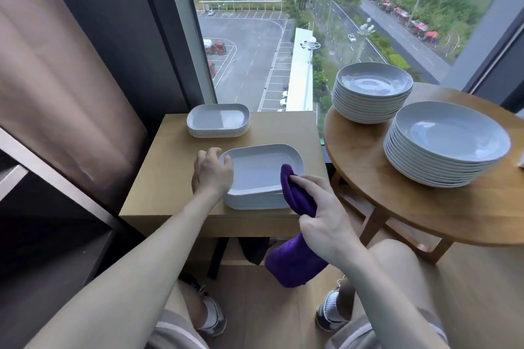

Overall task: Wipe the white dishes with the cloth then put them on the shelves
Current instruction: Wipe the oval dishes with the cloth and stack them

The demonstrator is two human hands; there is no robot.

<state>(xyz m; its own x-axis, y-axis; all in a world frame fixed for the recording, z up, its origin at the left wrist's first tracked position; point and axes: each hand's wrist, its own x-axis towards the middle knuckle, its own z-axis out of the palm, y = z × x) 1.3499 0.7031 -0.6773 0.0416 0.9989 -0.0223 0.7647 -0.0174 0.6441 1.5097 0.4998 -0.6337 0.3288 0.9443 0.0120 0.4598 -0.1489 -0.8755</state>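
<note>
A stack of white rectangular dishes [255, 176] stands near the front of a small square wooden table [170, 178]. My left hand [212, 173] curls its fingers over the left rim of the top dish. My right hand [320, 218] grips a purple cloth [297, 235], whose upper fold touches the dish's right front rim while the rest hangs below the table edge. A shorter stack of the same dishes [218, 120] sits at the table's far left corner.
A round wooden table [368, 193] to the right carries two tall stacks of round white plates [371, 92] [448, 144]. Dark shelves [42, 193] stand at the left beside a curtain. A large window is straight ahead. My knees and shoes are below.
</note>
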